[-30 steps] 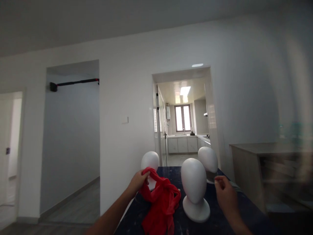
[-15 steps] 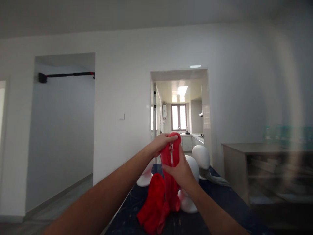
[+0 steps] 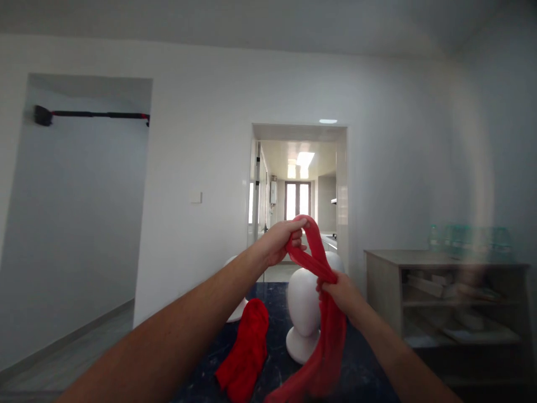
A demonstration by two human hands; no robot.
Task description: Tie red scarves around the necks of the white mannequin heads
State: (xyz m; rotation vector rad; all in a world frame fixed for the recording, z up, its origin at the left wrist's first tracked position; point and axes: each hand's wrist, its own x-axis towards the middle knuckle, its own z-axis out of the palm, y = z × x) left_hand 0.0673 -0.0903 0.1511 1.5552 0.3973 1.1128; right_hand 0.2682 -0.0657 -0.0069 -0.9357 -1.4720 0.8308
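Note:
My left hand pinches the top of a long red cloth, which forms a loop there. Lower down and to the right, my right hand is closed around the same cloth, gathering both strands. Below that hand the cloth hangs in folds down to the dark blue table. A second, brighter red cloth piece lies on the table at the left. Behind the held cloth stands a white mannequin head, partly covered by it.
Another white head shows behind the front one, and a white base is half hidden by my left forearm. A wooden shelf unit holding bottles stands at the right. A doorway lies ahead.
My right hand has moved right and now grips the cloth, drawing it away from my left hand into a wider loop. The cloth's hanging part has swung right. The view has shifted.

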